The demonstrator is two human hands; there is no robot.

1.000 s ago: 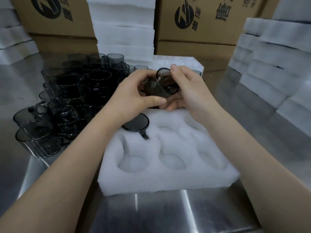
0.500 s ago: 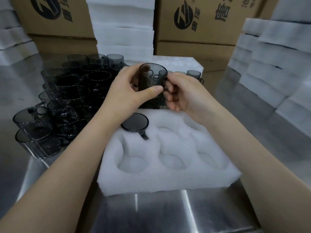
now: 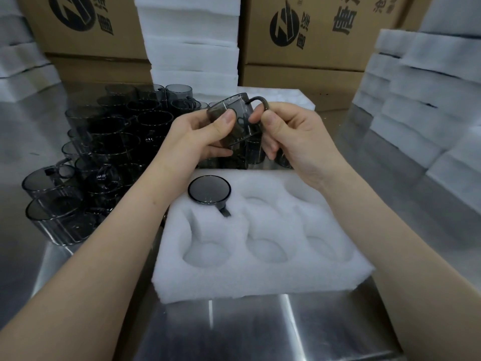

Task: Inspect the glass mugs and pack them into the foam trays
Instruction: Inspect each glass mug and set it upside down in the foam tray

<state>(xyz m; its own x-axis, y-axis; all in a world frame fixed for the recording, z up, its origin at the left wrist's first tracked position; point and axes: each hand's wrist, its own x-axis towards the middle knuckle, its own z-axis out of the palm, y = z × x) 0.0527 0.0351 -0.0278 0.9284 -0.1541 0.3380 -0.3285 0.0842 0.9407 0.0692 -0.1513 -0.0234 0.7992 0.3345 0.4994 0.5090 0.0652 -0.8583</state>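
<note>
Hands: two, both raised over the far edge of the tray, facing each other around one mug.
Left hand (image 3: 205,134): clamped on the held mug (image 3: 234,118), thumb pressed flat on its wall, fingers curled beneath it.
Right hand (image 3: 294,136): thumb and forefinger pinch the mug's handle (image 3: 261,104); the other fingers curl loosely below.
Held mug: one, smoky grey glass, tilted, handle uppermost and toward the right hand, clear of the tray.
Foam tray (image 3: 260,277): one, white, lying on the bench directly under and nearer than both hands; six pockets in two rows of three.
Packed mug (image 3: 209,191): one, seated in the far-left pocket, just under the left wrist, its handle pointing toward the near row.
Empty pockets: five; the far-right one is partly hidden by the right wrist.
Loose mugs (image 3: 104,152): a crowded cluster out beyond the left hand and behind both hands, too many and too overlapped to count.
Foam stacks (image 3: 190,40): three groups, one beyond the hands, one off to each side.
Cartons (image 3: 325,29): two printed ones beyond the hands.
Bench (image 3: 260,329): one, bare steel.
</note>
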